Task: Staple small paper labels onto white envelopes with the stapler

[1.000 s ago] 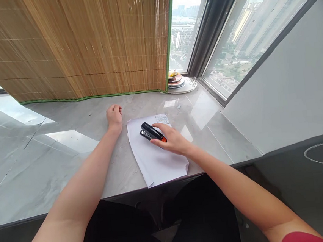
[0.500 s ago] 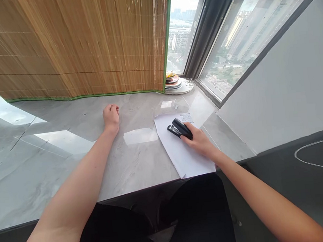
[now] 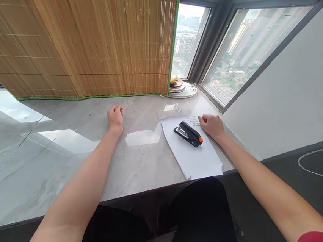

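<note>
In the head view, the right hand [image 3: 212, 125] has let go of the stapler [image 3: 190, 134], which it was gripping by the rear half a second ago, and now lies at the right edge of the white paper [image 3: 193, 158]. Compared with a second ago, paper and stapler sit farther right along the marbled sill [image 3: 137, 169]; the left hand [image 3: 116, 117] stays in about the same place.

The stapler rests on the far half of the paper. It is black, with an orange piece at its rear end and pale lettering on its side. It lies at a slant, its mouth pointing away and to the left, its arms parted so that silvery metal shows between them. The paper has dark markings at its far right corner, and its near corners are creased, close to the front edge of the sill.

The right hand is loosely closed, knuckles up, with nothing seen in its grasp; whether its fingertips touch the paper is unclear. The left hand rests on the sill, well apart from the paper, fingers curled into a loose fist that holds nothing visible. Both forearms reach forward, angled inward.
</note>
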A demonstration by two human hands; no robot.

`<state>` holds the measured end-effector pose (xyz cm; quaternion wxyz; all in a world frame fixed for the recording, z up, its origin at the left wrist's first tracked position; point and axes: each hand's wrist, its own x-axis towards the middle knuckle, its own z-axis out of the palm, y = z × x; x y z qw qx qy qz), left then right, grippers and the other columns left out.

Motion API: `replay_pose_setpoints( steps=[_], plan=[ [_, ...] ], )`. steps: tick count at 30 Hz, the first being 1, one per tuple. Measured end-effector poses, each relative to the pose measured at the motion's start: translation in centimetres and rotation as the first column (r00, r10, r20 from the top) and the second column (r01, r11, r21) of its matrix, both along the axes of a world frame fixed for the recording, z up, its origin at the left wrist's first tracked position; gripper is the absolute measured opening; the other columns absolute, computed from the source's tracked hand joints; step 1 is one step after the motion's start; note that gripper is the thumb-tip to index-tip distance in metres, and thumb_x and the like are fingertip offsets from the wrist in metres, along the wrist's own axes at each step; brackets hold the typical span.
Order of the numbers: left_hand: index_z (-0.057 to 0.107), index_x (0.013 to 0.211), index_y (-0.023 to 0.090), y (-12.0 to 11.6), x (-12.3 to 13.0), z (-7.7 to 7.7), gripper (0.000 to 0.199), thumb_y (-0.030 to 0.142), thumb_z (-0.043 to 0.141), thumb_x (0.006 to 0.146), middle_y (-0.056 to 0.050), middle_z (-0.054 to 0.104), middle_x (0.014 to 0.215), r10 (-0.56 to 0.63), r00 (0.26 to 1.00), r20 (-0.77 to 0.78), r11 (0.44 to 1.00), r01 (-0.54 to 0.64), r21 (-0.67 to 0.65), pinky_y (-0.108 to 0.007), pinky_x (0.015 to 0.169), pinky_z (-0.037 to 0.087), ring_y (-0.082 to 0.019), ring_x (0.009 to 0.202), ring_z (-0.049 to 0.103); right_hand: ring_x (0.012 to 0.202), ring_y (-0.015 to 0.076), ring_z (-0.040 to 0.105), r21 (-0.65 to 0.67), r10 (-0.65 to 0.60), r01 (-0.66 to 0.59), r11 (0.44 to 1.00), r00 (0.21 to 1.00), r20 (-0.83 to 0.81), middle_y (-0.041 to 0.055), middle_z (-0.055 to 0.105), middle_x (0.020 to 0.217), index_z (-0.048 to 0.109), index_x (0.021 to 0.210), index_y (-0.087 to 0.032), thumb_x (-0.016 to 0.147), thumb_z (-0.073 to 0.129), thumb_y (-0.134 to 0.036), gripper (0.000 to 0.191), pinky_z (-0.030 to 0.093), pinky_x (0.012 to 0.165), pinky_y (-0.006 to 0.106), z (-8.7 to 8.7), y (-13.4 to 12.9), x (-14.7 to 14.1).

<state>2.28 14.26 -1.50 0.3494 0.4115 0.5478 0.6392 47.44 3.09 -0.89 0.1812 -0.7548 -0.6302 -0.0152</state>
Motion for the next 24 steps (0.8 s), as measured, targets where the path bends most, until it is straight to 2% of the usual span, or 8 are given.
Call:
replay_pose_setpoints(
  steps=[2, 4, 6, 8, 11, 15, 19, 24],
  plan=[
    [0.056, 0.066, 0.022, -0.1, 0.0, 0.1, 0.021, 0.023, 0.062, 0.086, -0.001, 0.056, 0.072, -0.004, 1.0, 0.013, 1.0, 0.004, -0.002, -0.026, 0.056, 0.037, -0.012, 0.062, 0.048, 0.117, 0.0325, 0.071, 0.073, 0.222, -0.219, 0.973, 0.974, -0.035, 0.019, 0.077, 0.123, 0.075, 0.11, -0.021, 0.108, 0.045, -0.048, 0.04, 0.055, 0.098, 0.045, 0.0, 0.6, -1.3],
    [0.054, 0.063, 0.022, -0.2, -0.1, 0.2, 0.023, 0.021, 0.062, 0.084, -0.001, 0.051, 0.067, -0.023, 0.999, 0.035, 1.0, 0.024, -0.01, -0.026, 0.054, 0.036, -0.013, 0.06, 0.046, 0.151, 0.033, 0.056, 0.044, 0.402, -0.4, 0.915, 0.914, -0.061, 0.0209, 0.058, 0.163, 0.065, 0.147, -0.017, 0.11, 0.043, -0.05, 0.054, 0.048, 0.122, 0.047, -0.2, 1.6, -2.6],
    [0.051, 0.06, 0.022, -0.2, -0.3, 0.3, 0.025, 0.02, 0.062, 0.082, 0.0, 0.044, 0.062, -0.052, 0.996, 0.076, 0.999, 0.053, -0.011, -0.027, 0.052, 0.032, -0.012, 0.056, 0.041, 0.17, 0.0323, 0.033, -0.076, 0.449, -0.453, 0.888, 0.891, -0.066, 0.0201, 0.034, 0.182, 0.046, 0.168, -0.013, 0.112, 0.041, -0.052, 0.068, 0.033, 0.137, 0.049, -0.6, 3.0, -4.0],
    [0.048, 0.059, 0.023, -0.2, -0.5, 0.4, 0.026, 0.022, 0.063, 0.08, 0.002, 0.036, 0.058, -0.078, 0.989, 0.129, 0.997, 0.079, -0.004, -0.028, 0.049, 0.029, -0.012, 0.051, 0.035, 0.174, 0.0322, 0.022, -0.199, 0.424, -0.424, 0.883, 0.905, -0.047, 0.0208, 0.025, 0.185, 0.037, 0.174, -0.01, 0.114, 0.037, -0.051, 0.073, 0.021, 0.142, 0.05, -1.1, 4.3, -5.5],
    [0.045, 0.061, 0.023, 0.0, -1.0, 0.6, 0.027, 0.025, 0.065, 0.078, 0.004, 0.032, 0.056, -0.104, 0.975, 0.195, 0.994, 0.109, -0.017, -0.028, 0.046, 0.029, -0.011, 0.047, 0.032, 0.174, 0.0333, 0.02, -0.281, 0.429, -0.413, 0.866, 0.903, -0.004, 0.0209, 0.022, 0.185, 0.035, 0.175, -0.011, 0.115, 0.035, -0.048, 0.071, 0.016, 0.142, 0.057, -1.8, 5.8, -8.2],
    [0.042, 0.064, 0.024, 0.0, -2.2, 1.5, 0.031, 0.028, 0.069, 0.076, 0.005, 0.033, 0.058, -0.119, 0.959, 0.258, 0.992, 0.128, -0.017, -0.027, 0.045, 0.028, -0.009, 0.046, 0.031, 0.173, 0.0358, 0.025, -0.225, 0.463, -0.452, 0.863, 0.886, 0.0, 0.0223, 0.026, 0.183, 0.038, 0.174, -0.011, 0.115, 0.037, -0.044, 0.067, 0.02, 0.14, 0.064, -1.8, 6.4, -14.6],
    [0.033, 0.066, 0.024, -0.2, -4.7, 2.8, 0.037, 0.032, 0.065, 0.084, 0.005, 0.027, 0.061, -0.155, 0.917, 0.368, 0.987, 0.13, 0.093, -0.027, 0.044, 0.026, -0.009, 0.047, 0.024, 0.172, 0.039, 0.027, -0.151, 0.428, -0.429, 0.891, 0.903, -0.042, 0.0296, 0.028, 0.18, 0.042, 0.168, 0.0, 0.114, 0.043, -0.037, 0.066, 0.02, 0.14, 0.062, -1.5, 6.2, -23.8],
    [0.03, 0.068, 0.023, -0.2, -7.3, 3.4, 0.037, 0.032, 0.062, 0.085, 0.006, 0.019, 0.061, -0.136, 0.882, 0.452, 0.988, 0.085, 0.132, -0.025, 0.044, 0.026, -0.01, 0.048, 0.02, 0.17, 0.0387, 0.03, -0.047, 0.525, -0.531, 0.846, 0.845, -0.101, 0.0302, 0.03, 0.179, 0.041, 0.165, 0.008, 0.116, 0.046, -0.036, 0.066, 0.021, 0.14, 0.06, -1.6, 5.6, -33.1]
  ],
)
